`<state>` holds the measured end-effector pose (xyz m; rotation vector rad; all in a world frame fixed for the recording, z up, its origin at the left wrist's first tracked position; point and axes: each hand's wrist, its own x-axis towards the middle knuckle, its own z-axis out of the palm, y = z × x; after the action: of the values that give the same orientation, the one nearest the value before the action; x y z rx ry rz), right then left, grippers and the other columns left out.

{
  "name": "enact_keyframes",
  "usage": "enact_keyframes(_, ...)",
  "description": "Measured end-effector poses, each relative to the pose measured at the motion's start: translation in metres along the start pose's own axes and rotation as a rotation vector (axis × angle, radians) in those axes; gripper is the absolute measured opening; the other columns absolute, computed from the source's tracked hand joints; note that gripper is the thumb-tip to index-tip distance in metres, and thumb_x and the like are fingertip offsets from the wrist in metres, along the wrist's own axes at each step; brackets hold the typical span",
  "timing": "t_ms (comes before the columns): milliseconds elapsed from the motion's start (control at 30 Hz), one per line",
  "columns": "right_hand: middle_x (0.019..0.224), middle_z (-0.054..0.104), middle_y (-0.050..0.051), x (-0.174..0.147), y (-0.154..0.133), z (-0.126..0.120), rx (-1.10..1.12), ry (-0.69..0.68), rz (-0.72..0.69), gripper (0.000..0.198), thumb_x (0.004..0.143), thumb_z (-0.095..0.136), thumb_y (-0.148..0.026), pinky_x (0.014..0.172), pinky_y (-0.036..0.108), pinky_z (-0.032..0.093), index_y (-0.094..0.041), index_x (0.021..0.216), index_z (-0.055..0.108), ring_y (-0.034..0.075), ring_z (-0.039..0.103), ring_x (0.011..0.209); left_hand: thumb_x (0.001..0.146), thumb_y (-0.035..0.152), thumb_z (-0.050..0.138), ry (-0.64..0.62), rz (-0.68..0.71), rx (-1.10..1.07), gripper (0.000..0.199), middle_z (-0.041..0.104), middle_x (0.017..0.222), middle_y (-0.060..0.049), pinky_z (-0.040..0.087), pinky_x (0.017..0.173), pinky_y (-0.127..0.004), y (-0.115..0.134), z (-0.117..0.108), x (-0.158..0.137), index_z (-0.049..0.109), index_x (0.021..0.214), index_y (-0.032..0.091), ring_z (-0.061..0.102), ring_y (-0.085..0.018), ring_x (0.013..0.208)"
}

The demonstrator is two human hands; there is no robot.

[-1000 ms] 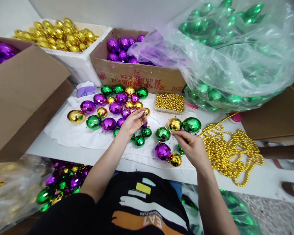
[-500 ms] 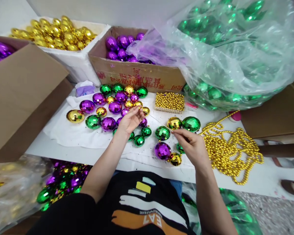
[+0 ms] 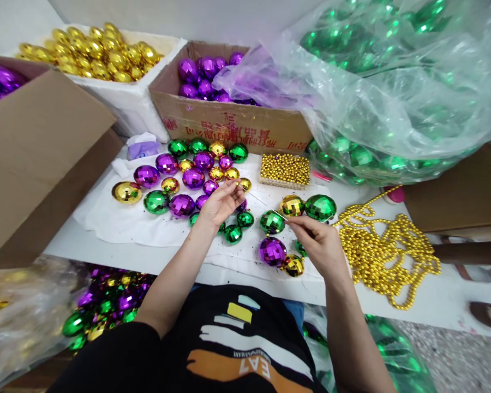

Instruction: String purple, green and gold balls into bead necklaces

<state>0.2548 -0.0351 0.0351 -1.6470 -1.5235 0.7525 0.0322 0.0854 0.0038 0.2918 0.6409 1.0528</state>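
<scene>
Between my hands runs a thin, straight needle-like wire (image 3: 264, 203). My right hand (image 3: 319, 240) pinches its lower right end between thumb and forefinger. The other end reaches the fingertips of my left hand (image 3: 223, 203), which are pinched together, palm turned up; a tiny gold speck shows there, too small to name. Under and beside my left hand lie shiny faceted baubles, among them a purple one (image 3: 182, 206) and a green one (image 3: 233, 233). Close to my right hand sit a green bauble (image 3: 272, 221), a purple bauble (image 3: 272, 251) and a gold bauble (image 3: 293, 265).
A small box of gold beads (image 3: 285, 170) stands beyond my hands. Gold bead strands (image 3: 387, 254) are heaped at the right. Behind are a carton (image 3: 229, 126) of purple baubles, a white foam box (image 3: 137, 109) of gold ones and a plastic bag (image 3: 393, 109) of green ones.
My left fingertips have closed closer together at the wire's end. My right hand keeps its pinch, and the view has shifted very slightly.
</scene>
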Motion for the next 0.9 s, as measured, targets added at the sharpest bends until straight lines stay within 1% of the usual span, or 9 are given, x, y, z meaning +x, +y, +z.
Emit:
enact_keyframes(167,0.083,0.075,0.004,0.014,0.0,0.016,0.006,-0.017,-0.041,0.024,0.091,0.057,-0.035,0.07,0.029,0.05,-0.02,0.091,0.075,0.019,0.069,0.076,0.08,0.016,0.075,-0.159,0.015,0.227,0.004,0.07,0.078,-0.004,0.053,0.069,-0.023,-0.015,0.007,-0.003,0.074,0.083,0.013,0.064,-0.011,0.068)
enact_keyframes(267,0.08,0.074,0.003,0.029,-0.001,0.017,-0.037,-0.03,-0.043,0.026,0.093,0.053,-0.035,0.072,0.031,0.052,-0.021,0.1,0.074,0.019,0.069,0.074,0.082,0.025,0.077,-0.168,0.139,0.392,0.012,0.075,0.092,-0.007,0.052,0.074,-0.024,-0.018,0.021,-0.007,0.078,0.085,0.014,0.066,-0.013,0.077)
enact_keyframes(367,0.103,0.076,0.006,0.042,-0.01,0.002,-0.084,0.031,-0.1,0.03,0.095,0.052,-0.039,0.091,0.038,0.053,-0.024,0.112,0.073,0.023,0.07,0.099,0.083,0.025,0.076,-0.168,0.353,0.497,0.007,0.075,0.106,-0.006,0.049,0.085,-0.023,-0.011,0.038,-0.012,0.08,0.084,0.018,0.066,-0.016,0.1)
enact_keyframes(467,0.126,0.07,0.007,0.053,-0.028,-0.012,-0.052,0.031,-0.21,0.032,0.094,0.056,-0.042,0.104,0.043,0.048,-0.026,0.119,0.07,0.025,0.063,0.119,0.085,0.02,0.074,-0.264,0.449,0.502,0.008,0.075,0.108,-0.005,0.046,0.099,-0.028,-0.002,0.058,-0.016,0.08,0.081,0.02,0.062,-0.02,0.115)
enact_keyframes(533,0.12,0.073,0.006,0.059,-0.04,-0.014,-0.01,-0.062,-0.245,0.031,0.093,0.059,-0.04,0.099,0.04,0.051,-0.026,0.117,0.071,0.024,0.066,0.113,0.086,0.016,0.072,-0.31,0.461,0.483,0.011,0.074,0.107,-0.005,0.046,0.102,-0.03,0.003,0.071,-0.016,0.08,0.08,0.019,0.061,-0.02,0.117)
enact_keyframes(633,0.088,0.075,0.004,0.067,-0.048,-0.012,0.036,-0.136,-0.2,0.024,0.094,0.055,-0.035,0.081,0.033,0.053,-0.022,0.102,0.074,0.019,0.069,0.084,0.086,0.01,0.07,-0.301,0.448,0.44,0.015,0.073,0.108,-0.004,0.049,0.101,-0.03,0.006,0.089,-0.015,0.079,0.077,0.019,0.06,-0.021,0.121)
enact_keyframes(700,0.08,0.072,0.003,0.072,-0.048,-0.014,0.036,-0.078,-0.206,0.022,0.094,0.055,-0.033,0.078,0.033,0.052,-0.021,0.091,0.074,0.018,0.067,0.079,0.085,0.008,0.07,-0.262,0.4,0.372,0.016,0.073,0.108,-0.004,0.052,0.097,-0.031,0.008,0.096,-0.014,0.078,0.078,0.019,0.06,-0.023,0.124)
enact_keyframes(833,0.094,0.073,0.003,0.077,-0.046,-0.03,-0.078,0.065,-0.343,0.016,0.088,0.064,-0.033,0.095,0.039,0.048,-0.024,0.078,0.073,0.021,0.064,0.1,0.087,0.007,0.067,-0.242,0.318,0.277,0.016,0.073,0.109,-0.004,0.056,0.088,-0.027,0.012,0.107,-0.012,0.078,0.089,0.018,0.063,-0.023,0.12)
enact_keyframes(900,0.085,0.071,0.003,0.08,-0.05,-0.039,-0.065,0.105,-0.316,0.016,0.088,0.064,-0.034,0.088,0.037,0.05,-0.023,0.079,0.073,0.02,0.065,0.089,0.089,0.009,0.065,-0.255,0.307,0.254,0.017,0.074,0.107,-0.004,0.057,0.084,-0.025,0.015,0.113,-0.012,0.078,0.095,0.018,0.065,-0.022,0.116)
